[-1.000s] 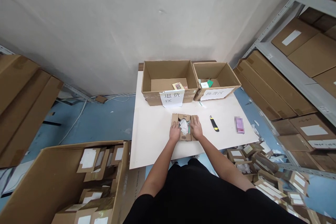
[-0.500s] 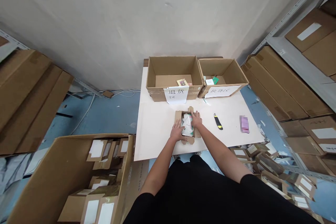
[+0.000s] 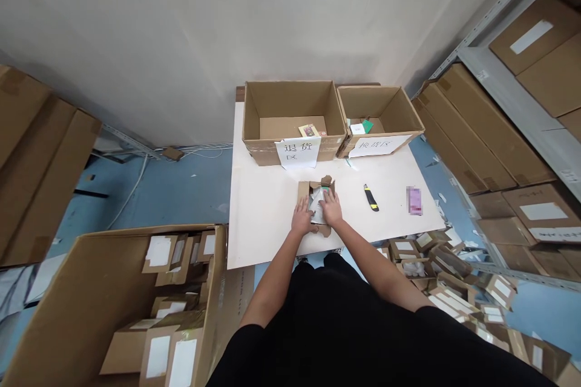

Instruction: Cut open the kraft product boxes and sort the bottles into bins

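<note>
A small cardboard box (image 3: 304, 188) lies with its flaps open on the white table (image 3: 263, 217). Inside it is a crumpled silvery-white packet (image 3: 316, 199), with a bit of green at its far end. My left hand (image 3: 302, 216) rests on the box's left side, fingers spread and thumb over the inner edge. On the other side, my right hand (image 3: 331, 208) has its fingers stretched out over the packet and the right edge. Part of the packet is hidden under the hands. To the right lies a black and yellow box cutter (image 3: 371, 198).
Two large labelled cartons, the left one (image 3: 290, 101) and the right one (image 3: 376, 110), stand at the table's back with small items inside. A blurred purple item (image 3: 414, 201) lies at the right. A big carton (image 3: 113, 266) of boxes stands left; discarded boxes (image 3: 454, 290) litter the right floor.
The view has shifted slightly. My right hand has moved inward, nearer my left hand, and now covers more of the packet and the box's right flap.
</note>
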Demonstrator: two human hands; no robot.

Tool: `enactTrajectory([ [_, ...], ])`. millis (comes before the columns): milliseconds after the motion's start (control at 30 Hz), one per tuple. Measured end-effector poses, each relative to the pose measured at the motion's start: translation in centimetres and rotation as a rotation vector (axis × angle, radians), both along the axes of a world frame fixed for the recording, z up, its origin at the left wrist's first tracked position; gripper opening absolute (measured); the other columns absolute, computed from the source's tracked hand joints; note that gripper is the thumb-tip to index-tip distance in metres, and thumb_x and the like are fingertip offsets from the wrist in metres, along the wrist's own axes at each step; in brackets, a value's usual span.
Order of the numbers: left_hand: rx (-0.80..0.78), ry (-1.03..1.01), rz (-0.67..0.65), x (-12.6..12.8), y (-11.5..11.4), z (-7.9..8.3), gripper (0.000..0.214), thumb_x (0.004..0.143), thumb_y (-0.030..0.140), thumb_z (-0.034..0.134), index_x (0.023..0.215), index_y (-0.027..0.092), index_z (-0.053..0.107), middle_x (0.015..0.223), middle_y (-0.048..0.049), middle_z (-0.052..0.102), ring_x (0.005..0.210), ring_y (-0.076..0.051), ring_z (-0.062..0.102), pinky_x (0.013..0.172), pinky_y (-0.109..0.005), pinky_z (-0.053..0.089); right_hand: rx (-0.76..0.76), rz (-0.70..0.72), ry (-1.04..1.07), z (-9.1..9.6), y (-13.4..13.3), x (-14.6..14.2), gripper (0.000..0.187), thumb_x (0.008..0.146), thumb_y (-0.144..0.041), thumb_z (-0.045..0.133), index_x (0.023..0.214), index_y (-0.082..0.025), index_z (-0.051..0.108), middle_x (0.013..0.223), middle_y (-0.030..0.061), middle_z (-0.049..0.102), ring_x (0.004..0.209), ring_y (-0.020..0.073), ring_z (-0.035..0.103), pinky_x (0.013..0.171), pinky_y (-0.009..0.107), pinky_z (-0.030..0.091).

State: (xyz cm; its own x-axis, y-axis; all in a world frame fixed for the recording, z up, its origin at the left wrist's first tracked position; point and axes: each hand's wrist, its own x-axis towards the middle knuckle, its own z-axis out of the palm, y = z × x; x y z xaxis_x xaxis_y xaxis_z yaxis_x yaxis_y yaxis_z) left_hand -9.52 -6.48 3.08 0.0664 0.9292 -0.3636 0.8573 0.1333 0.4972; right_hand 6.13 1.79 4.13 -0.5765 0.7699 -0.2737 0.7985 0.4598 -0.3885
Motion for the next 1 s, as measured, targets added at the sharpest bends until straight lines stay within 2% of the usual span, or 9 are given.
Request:
enactTrajectory([
  [100, -0.010, 0.031, 0.002, 0.4, -0.1, 0.0, 0.036, 0.067, 0.044, 0.095, 0.086, 0.020, 0.077, 0.180, -0.0027, 0.003, 0.165, -0.037, 0.000, 0.132, -0.055, 0.014, -0.047, -0.016, -0.042, -0.5, 0.4, 0.4, 0.052, 0.095, -0.025, 0.057, 0.145, -0.013, 0.064, 0.175, 0.0114, 0.025, 0.166, 0.0282, -0.005, 0.133, 0.059, -0.004],
  [233, 0.005, 0.038, -0.002, 1.0, -0.3, 0.1, 0.033, 0.068, 0.044, 0.095, 0.079, 0.019, 0.075, 0.180, -0.0018, 0.005, 0.166, -0.037, 0.000, 0.133, -0.055, 0.013, -0.049, 0.029, -0.158, -1.2, 0.1, 2.6, 0.072, 0.088, -0.035, 0.070, 0.153, -0.012, 0.055, 0.178, 0.0126, 0.010, 0.165, 0.0316, -0.011, 0.132, 0.060, -0.005],
  [300, 0.021, 0.021, -0.001, 1.1, -0.4, 0.2, 0.033, 0.066, 0.040, 0.096, 0.081, 0.019, 0.076, 0.180, -0.0028, 0.006, 0.166, -0.037, 0.001, 0.133, -0.054, 0.013, -0.033, 0.045, -0.207, -1.6, -0.2, 3.3, 0.086, 0.081, -0.037, 0.078, 0.158, -0.012, 0.049, 0.178, 0.0133, -0.001, 0.163, 0.0351, -0.017, 0.130, 0.063, -0.006],
  [367, 0.026, 0.003, 0.009, 1.0, -0.4, 0.3, 0.038, 0.063, 0.036, 0.099, 0.088, 0.019, 0.076, 0.180, -0.0058, 0.004, 0.165, -0.037, 0.003, 0.133, -0.053, 0.014, -0.013, 0.056, -0.244, -1.9, -0.4, 3.1, 0.099, 0.075, -0.036, 0.084, 0.162, -0.014, 0.042, 0.177, 0.0143, -0.005, 0.162, 0.0377, -0.020, 0.128, 0.065, -0.008],
  [467, 0.029, -0.032, 0.019, 0.6, -0.2, 0.2, 0.051, 0.059, 0.035, 0.100, 0.101, 0.020, 0.075, 0.180, -0.0090, 0.004, 0.165, -0.037, 0.005, 0.132, -0.054, 0.017, -0.009, 0.049, -0.301, -2.1, -0.2, 1.4, 0.107, 0.071, -0.033, 0.088, 0.164, -0.018, 0.039, 0.178, 0.0169, -0.002, 0.162, 0.0417, -0.018, 0.126, 0.068, -0.011],
  [600, 0.037, -0.036, 0.002, 0.2, -0.1, -0.3, 0.049, 0.060, 0.039, 0.099, 0.097, 0.021, 0.073, 0.180, -0.0059, 0.003, 0.165, -0.037, 0.004, 0.131, -0.055, 0.019, 0.016, 0.079, -0.330, -1.6, 0.0, 0.1, 0.115, 0.067, -0.032, 0.091, 0.167, -0.019, 0.035, 0.178, 0.0179, 0.001, 0.161, 0.0472, -0.012, 0.125, 0.067, -0.011],
  [700, 0.040, 0.001, -0.001, 0.3, -0.2, -0.6, 0.049, 0.059, 0.042, 0.100, 0.094, 0.020, 0.074, 0.180, -0.0063, 0.004, 0.165, -0.039, 0.006, 0.131, -0.054, 0.019, 0.054, 0.132, -0.288, -0.9, -0.3, 1.0, 0.116, 0.072, -0.034, 0.088, 0.170, -0.023, 0.027, 0.179, 0.0137, -0.002, 0.162, 0.0466, -0.010, 0.126, 0.067, -0.008],
  [833, 0.048, 0.020, -0.004, 0.7, -0.3, -0.8, 0.047, 0.061, 0.046, 0.099, 0.091, 0.018, 0.076, 0.180, -0.0065, 0.006, 0.165, -0.041, 0.006, 0.132, -0.054, 0.018, 0.088, 0.183, -0.235, 0.5, -0.7, 2.7, 0.107, 0.080, -0.031, 0.080, 0.171, -0.027, 0.024, 0.179, 0.0075, -0.001, 0.164, 0.0418, -0.007, 0.128, 0.066, -0.005],
  [1000, 0.058, -0.019, -0.001, 0.4, -0.6, -1.0, 0.036, 0.069, 0.041, 0.095, 0.085, 0.016, 0.075, 0.180, -0.0086, 0.004, 0.165, -0.040, 0.003, 0.133, -0.053, 0.019, 0.036, 0.095, -0.170, 2.4, -0.2, 3.5, 0.097, 0.089, -0.029, 0.068, 0.172, -0.029, 0.018, 0.180, 0.0035, 0.005, 0.163, 0.0418, -0.004, 0.129, 0.064, 0.006],
])
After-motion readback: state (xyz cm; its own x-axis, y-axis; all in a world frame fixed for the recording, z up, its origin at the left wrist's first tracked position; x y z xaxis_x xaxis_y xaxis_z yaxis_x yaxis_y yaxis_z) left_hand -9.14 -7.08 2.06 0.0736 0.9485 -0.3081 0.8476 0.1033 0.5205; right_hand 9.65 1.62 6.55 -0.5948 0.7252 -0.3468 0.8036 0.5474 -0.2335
